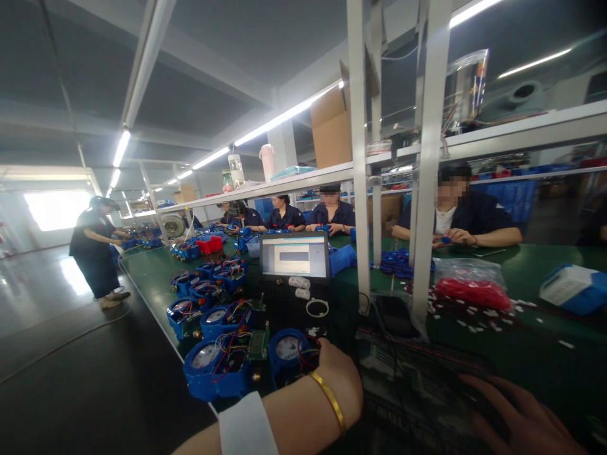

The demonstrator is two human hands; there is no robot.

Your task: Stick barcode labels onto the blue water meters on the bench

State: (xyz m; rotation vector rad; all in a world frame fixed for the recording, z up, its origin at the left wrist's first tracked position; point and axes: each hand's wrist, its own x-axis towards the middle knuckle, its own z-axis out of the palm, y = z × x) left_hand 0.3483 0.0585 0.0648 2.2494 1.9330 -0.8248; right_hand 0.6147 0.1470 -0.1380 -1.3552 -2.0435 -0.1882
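My left hand [334, 373], with a gold bracelet at the wrist, reaches to the right side of a blue meter [288, 347] with a round dial; its fingers are mostly hidden behind the hand. At the lower right, my right hand [516, 411] rests over a dark computer mouse [486, 404], blurred and dim. Another blue meter [203, 357] with coloured wires and a small green circuit board [258, 345] stands left of the first. Several more wired blue meters [220, 316] line the bench behind. An open laptop [294, 256] shows a lit window.
White shelf posts [359, 158] rise from the green bench [156, 284]. A bag of red parts [469, 284] and a blue and white box [573, 287] are at the right. Several people sit across the bench; one person [95, 246] stands at the far left.
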